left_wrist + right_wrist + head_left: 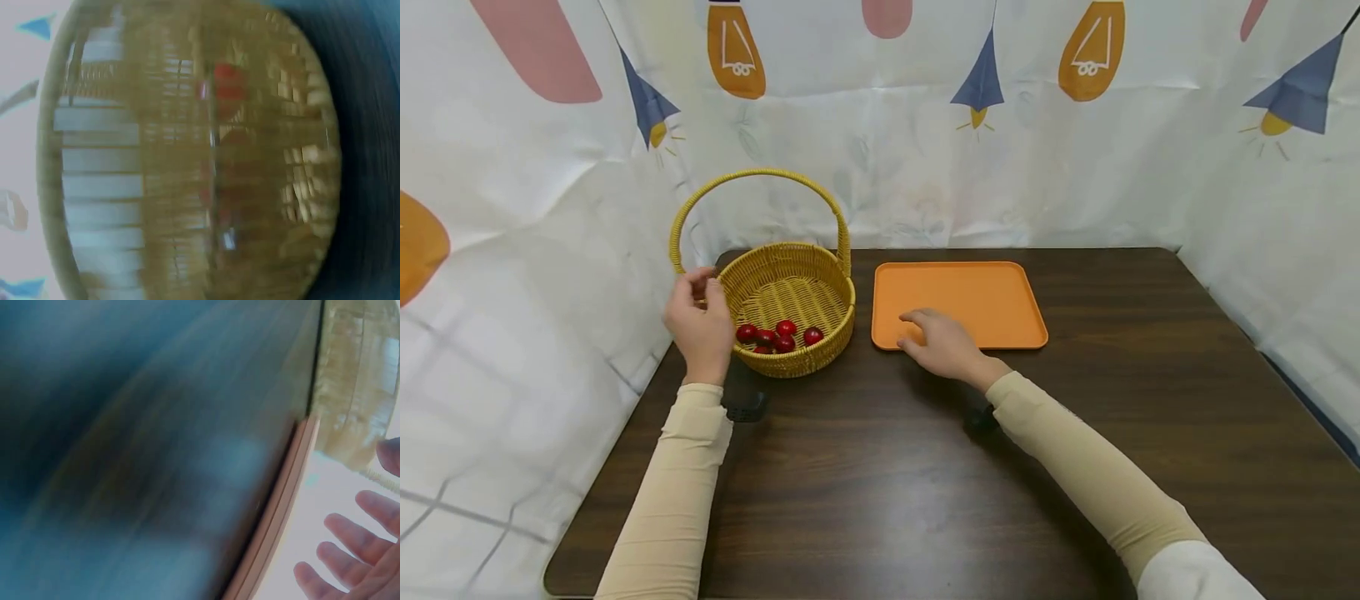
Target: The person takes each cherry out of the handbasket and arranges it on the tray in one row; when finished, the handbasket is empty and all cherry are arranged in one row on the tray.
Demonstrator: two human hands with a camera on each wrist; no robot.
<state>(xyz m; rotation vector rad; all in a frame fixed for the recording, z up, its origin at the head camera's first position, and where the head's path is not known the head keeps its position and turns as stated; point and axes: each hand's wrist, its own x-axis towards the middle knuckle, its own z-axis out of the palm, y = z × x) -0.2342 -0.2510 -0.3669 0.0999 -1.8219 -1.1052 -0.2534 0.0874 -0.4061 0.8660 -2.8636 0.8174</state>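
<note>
A yellow woven basket (831, 354) with a tall arched handle stands at the table's left. Inside, toward its near side, lie several glossy dark red cherries (786, 327), blurred in the left wrist view. My left hand (702, 325) is at the basket's left side, by the foot of the handle, fingers bent; whether it grips basket or handle is unclear. The left wrist view shows the basket (169, 156) up close but no hand. My right hand (946, 343) hovers over the near left part of an orange tray (977, 304), fingers spread and holding nothing.
Both things stand on a dark brown wooden table (880, 483), basket left of tray with a narrow gap between. A white patterned curtain (895, 150) hangs behind the table and at its sides.
</note>
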